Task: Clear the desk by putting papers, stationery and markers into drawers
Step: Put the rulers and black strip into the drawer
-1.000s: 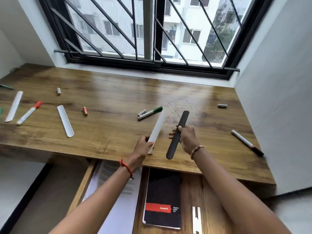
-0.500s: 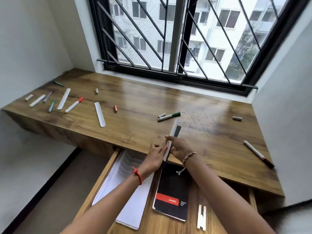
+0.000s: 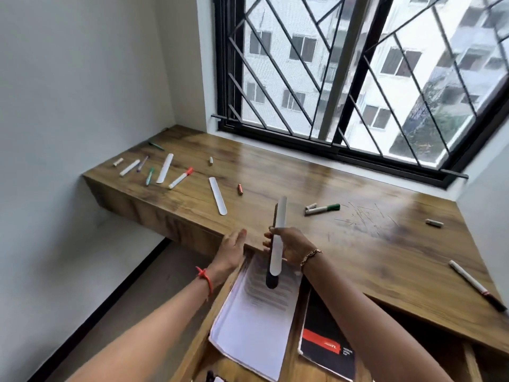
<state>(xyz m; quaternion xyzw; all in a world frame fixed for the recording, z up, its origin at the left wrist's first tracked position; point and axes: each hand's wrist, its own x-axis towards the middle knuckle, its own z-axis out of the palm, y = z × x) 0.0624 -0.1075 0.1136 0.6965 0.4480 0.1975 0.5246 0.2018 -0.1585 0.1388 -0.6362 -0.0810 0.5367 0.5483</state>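
Note:
My right hand (image 3: pixel 290 248) grips a white ruler (image 3: pixel 278 232) stacked on a black ruler (image 3: pixel 272 281), both held upright over the desk's front edge and the open drawer (image 3: pixel 192 354). My left hand (image 3: pixel 232 248) is open with fingers apart, just left of the rulers, holding nothing. The drawer holds a stack of papers (image 3: pixel 256 321) and a black notepad (image 3: pixel 327 343). On the wooden desk (image 3: pixel 358 252) lie another white ruler (image 3: pixel 217 199), a green-capped marker (image 3: pixel 322 209) and a red-capped marker (image 3: pixel 180 177).
More pens, a further white ruler (image 3: pixel 164 168) and small batteries lie at the desk's far left. A marker (image 3: pixel 478 285) lies near the right edge, a small white cap (image 3: pixel 434 223) behind it. Walls close both sides; a barred window runs along the back.
Both rulers were brought together and passed into my right hand; my left hand let go of the white ruler and opened. The view swung left.

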